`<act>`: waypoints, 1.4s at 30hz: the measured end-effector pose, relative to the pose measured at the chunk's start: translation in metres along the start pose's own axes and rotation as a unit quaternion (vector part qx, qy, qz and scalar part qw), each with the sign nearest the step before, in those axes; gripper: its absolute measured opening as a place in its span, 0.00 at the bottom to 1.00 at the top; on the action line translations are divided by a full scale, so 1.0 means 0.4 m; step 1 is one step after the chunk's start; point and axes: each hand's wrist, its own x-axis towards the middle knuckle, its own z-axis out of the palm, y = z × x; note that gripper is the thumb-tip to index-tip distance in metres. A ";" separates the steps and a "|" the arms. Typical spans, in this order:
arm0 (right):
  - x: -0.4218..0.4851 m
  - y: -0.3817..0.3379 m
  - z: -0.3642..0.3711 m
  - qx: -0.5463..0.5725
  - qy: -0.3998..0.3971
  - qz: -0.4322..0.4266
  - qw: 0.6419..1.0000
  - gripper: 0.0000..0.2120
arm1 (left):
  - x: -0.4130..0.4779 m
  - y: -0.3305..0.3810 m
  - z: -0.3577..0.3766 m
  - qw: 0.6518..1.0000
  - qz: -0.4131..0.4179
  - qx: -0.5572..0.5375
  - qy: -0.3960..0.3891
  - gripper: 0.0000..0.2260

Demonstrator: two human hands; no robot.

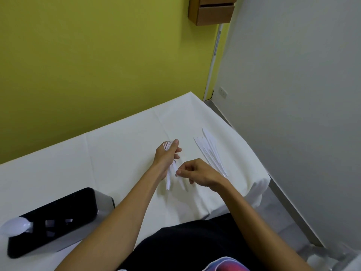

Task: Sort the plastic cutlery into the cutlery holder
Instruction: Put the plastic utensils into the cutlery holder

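Forks bundled, not yet in the holder.
My left hand [166, 157] is curled round the forks [169, 145], tines toward 12 o'clock; my right hand [197, 173] pinches a handle end. Advise squaring the handles before carrying them to the cutlery holder [58, 216] at 8 o'clock.

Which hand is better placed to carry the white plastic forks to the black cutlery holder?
The left hand: it grips the bundle of white plastic forks, and the black cutlery holder stands on its side. The right hand is farther away.
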 end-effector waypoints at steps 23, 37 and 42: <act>-0.045 -0.303 0.472 -0.192 -0.013 -0.279 0.941 0.22 | -0.374 0.124 -0.608 0.908 0.170 -0.232 0.306 0.18; -0.020 -0.233 0.616 -0.359 0.046 -0.350 0.864 0.26 | -0.373 -0.084 -0.631 0.871 0.244 -0.068 0.420 0.21; -0.022 -0.233 0.623 -0.354 0.053 -0.345 0.868 0.26 | -0.363 -0.122 -0.630 0.868 0.262 -0.046 0.418 0.07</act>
